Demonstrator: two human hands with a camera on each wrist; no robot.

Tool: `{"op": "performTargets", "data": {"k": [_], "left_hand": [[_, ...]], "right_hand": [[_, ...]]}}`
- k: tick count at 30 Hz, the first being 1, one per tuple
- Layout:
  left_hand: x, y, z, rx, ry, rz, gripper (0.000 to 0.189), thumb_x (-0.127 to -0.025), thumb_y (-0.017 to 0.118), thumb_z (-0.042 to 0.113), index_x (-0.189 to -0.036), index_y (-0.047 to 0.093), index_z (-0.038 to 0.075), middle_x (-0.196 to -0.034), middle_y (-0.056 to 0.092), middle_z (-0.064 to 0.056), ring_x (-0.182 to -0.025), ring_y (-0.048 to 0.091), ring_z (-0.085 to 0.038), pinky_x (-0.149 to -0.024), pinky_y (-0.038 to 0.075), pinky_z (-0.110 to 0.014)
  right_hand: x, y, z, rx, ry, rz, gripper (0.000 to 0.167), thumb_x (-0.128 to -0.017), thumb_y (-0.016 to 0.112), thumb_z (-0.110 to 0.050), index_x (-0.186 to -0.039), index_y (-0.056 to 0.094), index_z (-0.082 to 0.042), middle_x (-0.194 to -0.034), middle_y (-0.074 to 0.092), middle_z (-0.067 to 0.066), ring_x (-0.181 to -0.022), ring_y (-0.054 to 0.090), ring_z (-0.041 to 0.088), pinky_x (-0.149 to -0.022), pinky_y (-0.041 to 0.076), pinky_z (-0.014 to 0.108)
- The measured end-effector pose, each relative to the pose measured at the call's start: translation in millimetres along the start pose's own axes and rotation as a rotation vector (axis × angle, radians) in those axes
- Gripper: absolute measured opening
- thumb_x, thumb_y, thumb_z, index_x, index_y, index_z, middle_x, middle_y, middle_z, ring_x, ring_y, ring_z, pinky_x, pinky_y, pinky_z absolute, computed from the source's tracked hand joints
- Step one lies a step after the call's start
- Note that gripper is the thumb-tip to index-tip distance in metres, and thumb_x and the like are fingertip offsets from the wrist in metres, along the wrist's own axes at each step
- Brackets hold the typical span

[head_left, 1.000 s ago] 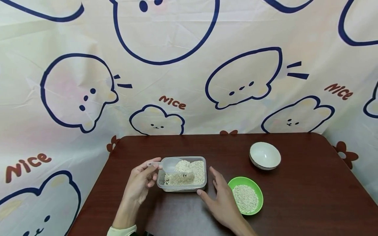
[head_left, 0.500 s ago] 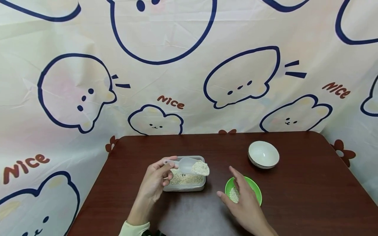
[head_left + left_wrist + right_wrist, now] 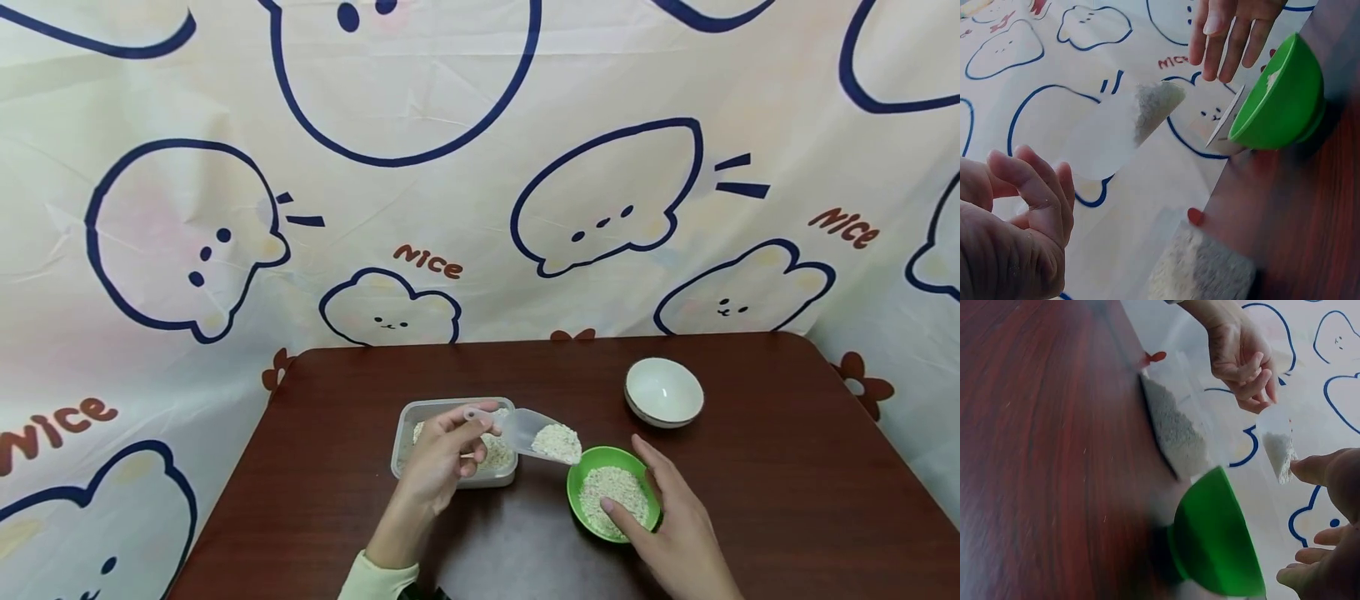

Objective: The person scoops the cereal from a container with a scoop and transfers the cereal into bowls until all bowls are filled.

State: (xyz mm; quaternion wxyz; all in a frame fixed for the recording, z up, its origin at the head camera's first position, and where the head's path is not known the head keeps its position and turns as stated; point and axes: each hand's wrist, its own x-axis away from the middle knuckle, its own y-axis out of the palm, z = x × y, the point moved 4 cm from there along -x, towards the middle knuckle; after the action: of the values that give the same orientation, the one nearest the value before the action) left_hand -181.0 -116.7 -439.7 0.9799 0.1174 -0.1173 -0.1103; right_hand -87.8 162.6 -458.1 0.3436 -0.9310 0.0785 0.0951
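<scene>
My left hand pinches the handle of a translucent plastic scoop, whose far end carries a heap of pale oat flakes. The scoop is held in the air, its tip at the left rim of a green bowl in the head view. Oat flakes lie inside that bowl too. My right hand is at the bowl's right side, thumb and fingers spread, holding nothing. Behind my left hand stands a clear rectangular container of oat flakes, partly hidden by the hand.
A white bowl stands farther back on the right of the dark brown table. A patterned cloth hangs right behind the table's back edge.
My left hand has carried the loaded scoop rightward from over the container to the green bowl's edge. My right hand has moved right, from beside the container to the bowl's far side.
</scene>
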Motion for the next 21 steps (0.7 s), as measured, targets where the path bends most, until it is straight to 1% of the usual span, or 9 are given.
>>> {"op": "performTargets", "data": {"k": [5, 6, 7, 8, 10, 12, 15, 19, 21], "left_hand": [[-1.4, 15.6, -5.6, 0.001, -0.007, -0.044, 0.043, -0.103, 0.064, 0.011, -0.142, 0.06, -0.007, -0.086, 0.074, 0.006, -0.055, 0.053, -0.003, -0.048, 0.036, -0.014], [-1.7, 18.4, -6.3, 0.0, -0.008, -0.052, 0.042, -0.103, 0.065, 0.011, -0.141, 0.061, -0.006, -0.087, 0.074, 0.006, -0.055, 0.054, -0.003, -0.048, 0.036, -0.014], [-1.8, 21.0, -7.1, -0.001, -0.007, -0.058, 0.041, -0.103, 0.065, 0.011, -0.141, 0.062, -0.005, -0.087, 0.074, 0.006, -0.056, 0.054, -0.003, -0.048, 0.036, -0.014], [-1.9, 23.6, -7.8, -0.002, -0.006, -0.063, 0.04, -0.103, 0.065, 0.011, -0.14, 0.063, -0.004, -0.087, 0.074, 0.006, -0.056, 0.054, -0.003, -0.048, 0.036, -0.015], [-2.4, 28.8, -9.4, -0.01, 0.0, -0.077, 0.039, -0.103, 0.065, 0.011, -0.139, 0.064, -0.004, -0.088, 0.073, 0.005, -0.056, 0.053, -0.003, -0.048, 0.036, -0.015], [-3.3, 34.1, -10.9, -0.027, 0.007, -0.093, 0.038, -0.103, 0.064, 0.01, -0.139, 0.064, -0.004, -0.089, 0.073, 0.005, -0.057, 0.053, -0.003, -0.048, 0.037, -0.015], [-4.6, 42.2, -13.1, -0.066, 0.017, -0.11, 0.037, -0.103, 0.063, 0.01, -0.138, 0.065, -0.004, -0.09, 0.072, 0.005, -0.057, 0.054, -0.005, -0.048, 0.039, -0.016], [-5.7, 53.4, -14.2, -0.124, 0.032, -0.117, 0.035, -0.102, 0.065, 0.009, -0.135, 0.068, -0.002, -0.089, 0.072, 0.003, -0.056, 0.055, -0.006, -0.046, 0.041, -0.016], [-5.9, 58.7, -13.9, -0.156, 0.045, -0.117, 0.034, -0.101, 0.066, 0.008, -0.133, 0.069, -0.001, -0.089, 0.072, 0.001, -0.055, 0.056, -0.006, -0.045, 0.042, -0.017]], "right_hand": [[4.4, -9.9, 16.2, 0.047, 0.051, -0.018, 0.092, -0.089, 0.089, -0.04, -0.164, 0.041, -0.019, -0.164, 0.049, 0.009, -0.148, 0.052, 0.03, -0.1, 0.022, -0.01], [5.6, -11.5, 19.7, 0.056, 0.059, -0.023, 0.092, -0.089, 0.089, -0.04, -0.164, 0.041, -0.017, -0.164, 0.049, 0.011, -0.148, 0.053, 0.033, -0.103, 0.03, -0.007], [6.4, -12.8, 23.2, 0.069, 0.071, -0.031, 0.092, -0.089, 0.089, -0.042, -0.164, 0.042, -0.016, -0.164, 0.05, 0.012, -0.144, 0.055, 0.043, -0.102, 0.034, -0.004], [7.2, -13.4, 27.4, 0.07, 0.097, -0.053, 0.093, -0.089, 0.089, -0.043, -0.164, 0.042, -0.016, -0.164, 0.049, 0.012, -0.144, 0.055, 0.044, -0.102, 0.038, -0.001], [8.3, -13.0, 35.6, 0.044, 0.154, -0.113, 0.096, -0.088, 0.088, -0.047, -0.164, 0.04, -0.015, -0.165, 0.047, 0.014, -0.146, 0.054, 0.044, -0.105, 0.051, 0.014], [9.5, -11.7, 42.7, 0.013, 0.194, -0.172, 0.099, -0.087, 0.089, -0.048, -0.165, 0.039, -0.012, -0.167, 0.045, 0.018, -0.146, 0.053, 0.045, -0.107, 0.057, 0.034], [10.7, -9.4, 50.0, 0.007, 0.23, -0.238, 0.105, -0.084, 0.089, -0.055, -0.165, 0.038, -0.013, -0.168, 0.044, 0.016, -0.147, 0.053, 0.042, -0.108, 0.057, 0.038], [12.0, -6.7, 53.7, 0.044, 0.194, -0.261, 0.109, -0.078, 0.092, -0.058, -0.164, 0.041, -0.013, -0.166, 0.048, 0.014, -0.145, 0.057, 0.039, -0.103, 0.057, 0.022], [12.3, -4.3, 55.0, 0.039, 0.189, -0.277, 0.111, -0.076, 0.094, -0.056, -0.163, 0.041, -0.012, -0.166, 0.047, 0.016, -0.144, 0.057, 0.039, -0.101, 0.056, 0.02]]}}
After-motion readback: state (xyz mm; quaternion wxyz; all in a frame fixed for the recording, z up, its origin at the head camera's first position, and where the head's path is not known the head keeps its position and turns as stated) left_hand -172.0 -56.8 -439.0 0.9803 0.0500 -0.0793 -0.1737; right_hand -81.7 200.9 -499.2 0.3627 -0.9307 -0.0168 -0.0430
